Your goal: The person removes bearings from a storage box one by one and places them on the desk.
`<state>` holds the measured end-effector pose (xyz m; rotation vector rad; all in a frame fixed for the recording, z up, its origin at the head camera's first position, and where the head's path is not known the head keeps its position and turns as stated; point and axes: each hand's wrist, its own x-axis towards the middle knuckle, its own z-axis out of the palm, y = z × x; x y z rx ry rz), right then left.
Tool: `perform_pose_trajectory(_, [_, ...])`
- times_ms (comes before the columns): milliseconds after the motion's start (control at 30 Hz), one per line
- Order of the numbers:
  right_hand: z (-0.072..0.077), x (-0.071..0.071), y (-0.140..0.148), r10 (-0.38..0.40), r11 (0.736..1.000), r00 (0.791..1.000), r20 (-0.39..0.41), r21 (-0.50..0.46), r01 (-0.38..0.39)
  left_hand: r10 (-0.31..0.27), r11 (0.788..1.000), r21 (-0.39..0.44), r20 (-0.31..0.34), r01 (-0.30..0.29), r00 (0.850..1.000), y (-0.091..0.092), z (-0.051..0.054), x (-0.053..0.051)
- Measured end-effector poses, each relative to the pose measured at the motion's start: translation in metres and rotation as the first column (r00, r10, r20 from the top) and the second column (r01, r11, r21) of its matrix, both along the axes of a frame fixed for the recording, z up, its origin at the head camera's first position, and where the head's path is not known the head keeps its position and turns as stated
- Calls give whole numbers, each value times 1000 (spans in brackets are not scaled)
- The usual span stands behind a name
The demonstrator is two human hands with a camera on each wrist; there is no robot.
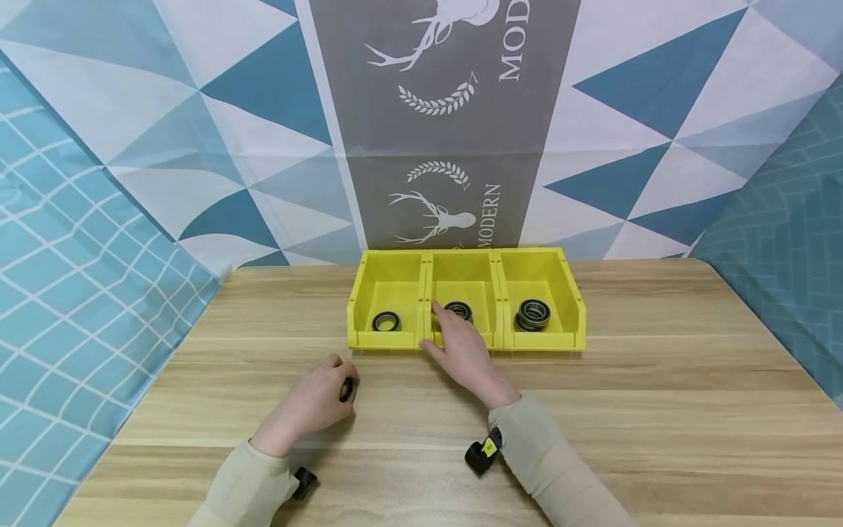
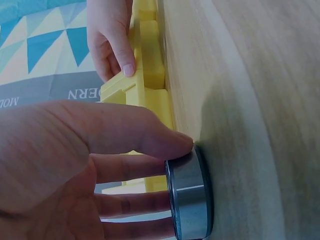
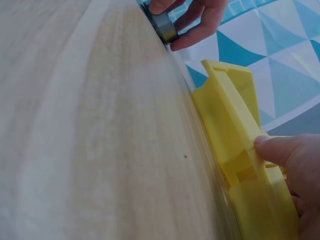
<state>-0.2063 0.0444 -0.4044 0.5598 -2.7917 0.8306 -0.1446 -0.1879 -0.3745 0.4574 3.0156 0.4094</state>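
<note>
A metal ball bearing (image 2: 192, 197) with dark faces is pinched between the thumb and fingers of my left hand (image 1: 316, 397). It stands on its edge at the tabletop, in front of the left yellow bin (image 1: 369, 340). My right hand (image 1: 464, 355) reaches over the front of the middle yellow bin (image 1: 464, 267). In the right wrist view its thumb (image 3: 275, 149) touches the front rim near where two bins meet. The other fingers lie inside, partly hidden. A bearing (image 1: 459, 309) in the middle bin shows behind this hand.
One bearing (image 1: 386, 321) lies in the left bin. Stacked bearings (image 1: 532, 314) lie in the right yellow bin (image 1: 543, 272). The three bins stand side by side at the back of the wooden table (image 1: 658, 395), before a patterned cloth (image 1: 435, 132).
</note>
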Motion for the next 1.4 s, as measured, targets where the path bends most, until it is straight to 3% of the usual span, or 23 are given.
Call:
perform_pose_trajectory(1067, [0,0,-1,-5,1000,1000,-2,11,5,-58,996,-64,-55,55,997,1,-2,3])
perform_pose_trajectory(1400, [-1,1,-1,-8,1000,1000,-6,8,8,-40,997,-68,-15,39,999,1,0,3])
